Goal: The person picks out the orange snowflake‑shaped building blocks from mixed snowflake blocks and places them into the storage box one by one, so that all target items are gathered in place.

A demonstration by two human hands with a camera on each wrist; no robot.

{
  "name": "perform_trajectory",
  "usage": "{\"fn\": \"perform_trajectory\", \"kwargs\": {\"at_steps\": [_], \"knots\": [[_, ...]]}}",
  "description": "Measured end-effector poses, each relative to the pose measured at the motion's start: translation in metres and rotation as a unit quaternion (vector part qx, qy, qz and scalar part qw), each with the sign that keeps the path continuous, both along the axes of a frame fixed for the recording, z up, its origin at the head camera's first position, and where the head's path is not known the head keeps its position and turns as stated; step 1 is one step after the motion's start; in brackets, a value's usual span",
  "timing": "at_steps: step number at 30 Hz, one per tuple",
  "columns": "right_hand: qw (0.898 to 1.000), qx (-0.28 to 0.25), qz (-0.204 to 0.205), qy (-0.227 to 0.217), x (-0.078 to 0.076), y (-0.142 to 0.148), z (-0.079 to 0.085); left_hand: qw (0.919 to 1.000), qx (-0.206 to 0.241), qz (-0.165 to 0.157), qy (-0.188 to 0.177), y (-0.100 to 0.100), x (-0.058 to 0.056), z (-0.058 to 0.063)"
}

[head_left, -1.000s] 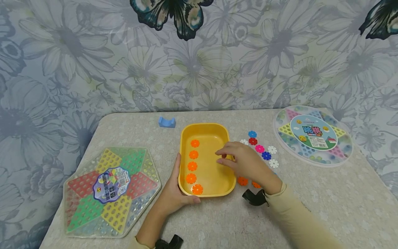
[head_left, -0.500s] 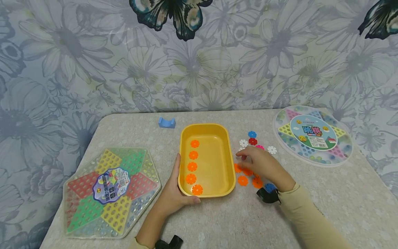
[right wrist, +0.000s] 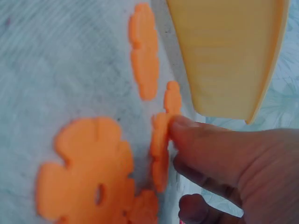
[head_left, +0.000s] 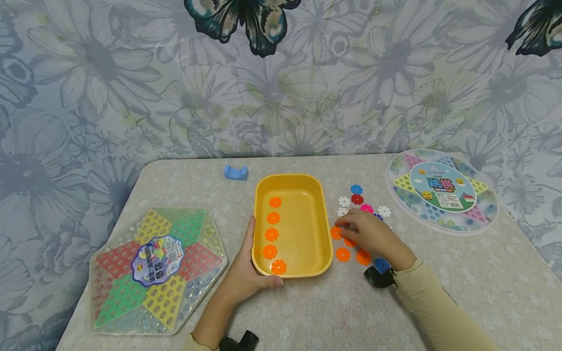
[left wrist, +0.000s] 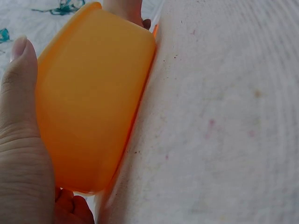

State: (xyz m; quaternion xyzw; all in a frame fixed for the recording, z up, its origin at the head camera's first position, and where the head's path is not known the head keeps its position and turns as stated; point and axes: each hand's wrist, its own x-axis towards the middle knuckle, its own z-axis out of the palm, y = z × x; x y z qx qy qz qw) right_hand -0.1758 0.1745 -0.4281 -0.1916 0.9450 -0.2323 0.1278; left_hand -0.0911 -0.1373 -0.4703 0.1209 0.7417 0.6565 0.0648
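My left hand (head_left: pixel 247 273) grips the yellow plastic tray (head_left: pixel 322 234) at its near left corner, the thumb along its front and fingers at its left side. A column of orange flower-shaped discs (head_left: pixel 271 234) lies inside the tray on the left. My right hand (head_left: pixel 375 238) is low over loose orange flower-shaped discs (head_left: pixel 343 254) just right of the tray, fingers bent. In the right wrist view its thumb (right wrist: pixel 205 147) touches the edge of an orange disc (right wrist: pixel 160 156); the index fingertip is hidden, so whether it is pinched does not show.
White, red, pink and blue flower-shaped discs (head_left: pixel 356 199) lie beyond the right hand. A round Chinese checkers box (head_left: pixel 441 190) stands at the far right, a hexagonal one (head_left: pixel 158 273) at left. A blue curved piece (head_left: pixel 235 172) lies near the back edge by the patterned wall.
My right hand has moved from over the tray rightward to the loose orange discs, then lowered its fingertips onto them. The left hand and tray have stayed in place.
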Motion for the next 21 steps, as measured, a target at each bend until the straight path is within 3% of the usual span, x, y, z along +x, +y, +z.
{"fn": "perform_trajectory", "kwargs": {"at_steps": [21], "knots": [[0.999,0.013,0.005,-0.042,0.0019,-0.0042,-0.0037,1.0000,-0.009,0.003,0.000,-0.0001,-0.0003,-0.0006]]}}
